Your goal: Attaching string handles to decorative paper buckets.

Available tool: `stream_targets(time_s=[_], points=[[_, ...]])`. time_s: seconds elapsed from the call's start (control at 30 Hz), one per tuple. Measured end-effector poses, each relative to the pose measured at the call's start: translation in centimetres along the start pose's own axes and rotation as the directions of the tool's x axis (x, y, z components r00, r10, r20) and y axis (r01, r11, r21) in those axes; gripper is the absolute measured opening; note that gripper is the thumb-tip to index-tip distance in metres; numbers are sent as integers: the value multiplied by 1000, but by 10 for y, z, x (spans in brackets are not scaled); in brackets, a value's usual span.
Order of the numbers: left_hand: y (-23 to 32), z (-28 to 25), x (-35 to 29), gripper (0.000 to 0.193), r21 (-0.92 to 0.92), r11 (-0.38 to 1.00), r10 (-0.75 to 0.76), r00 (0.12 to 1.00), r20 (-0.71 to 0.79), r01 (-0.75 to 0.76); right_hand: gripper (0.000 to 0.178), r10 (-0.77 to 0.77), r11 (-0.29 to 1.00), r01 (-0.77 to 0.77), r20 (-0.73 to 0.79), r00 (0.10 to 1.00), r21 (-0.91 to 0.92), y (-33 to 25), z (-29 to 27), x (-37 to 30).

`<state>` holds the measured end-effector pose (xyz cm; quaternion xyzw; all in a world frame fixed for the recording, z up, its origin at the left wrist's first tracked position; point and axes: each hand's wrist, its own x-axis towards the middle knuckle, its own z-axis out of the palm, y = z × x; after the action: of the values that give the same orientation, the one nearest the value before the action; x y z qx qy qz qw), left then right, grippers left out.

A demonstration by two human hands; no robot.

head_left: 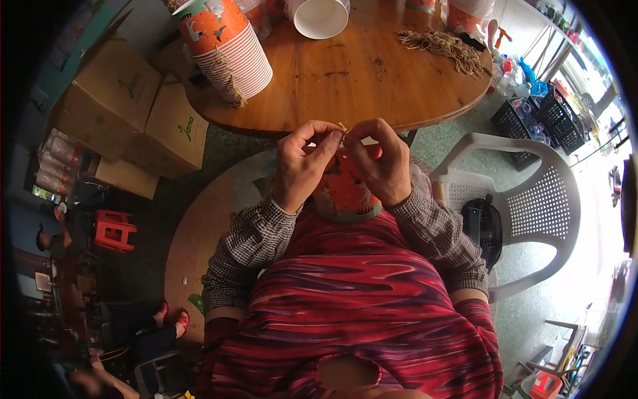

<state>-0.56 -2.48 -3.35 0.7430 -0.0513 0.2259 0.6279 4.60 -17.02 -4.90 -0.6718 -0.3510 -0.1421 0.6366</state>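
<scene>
On my lap rests an orange paper bucket (pixel 339 189) with a printed pattern and a green band at its near end. Above it, my left hand (pixel 304 163) and my right hand (pixel 383 159) meet fingertip to fingertip. Both pinch a thin piece of brown twine (pixel 343 127), whose short end sticks up between the thumbs. The rest of the twine is mostly hidden by my fingers and cannot be followed. My hands also cover the upper sides of the bucket.
A wooden table (pixel 332 83) stands ahead, bearing a stack of orange buckets (pixel 222 50), a white-lined bucket (pixel 321 18) on its side and a twine bundle (pixel 445 50). Cardboard boxes (pixel 133 106) and a red stool (pixel 114 229) are left, a plastic chair (pixel 541 199) right. Another person's feet (pixel 181 320) show lower left.
</scene>
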Motion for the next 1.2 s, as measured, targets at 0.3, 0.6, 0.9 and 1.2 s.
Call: stream_targets(time_s=[0.3,0.6,0.9,1.2], points=[[2,-3,1,16,-158,979,-117,990,73,128,13,-5,1000,5,-6,1000,-4,4,1,-3],[0,-1,2,15,-227,960,-158,986,51,166,14,-134,989,135,13,991,-58,7,2,-3],[5,-6,3,13,88,995,-63,993,101,54,12,-173,983,176,53,983,-54,9,-2,-2],[4,-10,6,6,365,869,292,941,168,-335,9,-1,999,-2,87,996,38,9,-6,-1]])
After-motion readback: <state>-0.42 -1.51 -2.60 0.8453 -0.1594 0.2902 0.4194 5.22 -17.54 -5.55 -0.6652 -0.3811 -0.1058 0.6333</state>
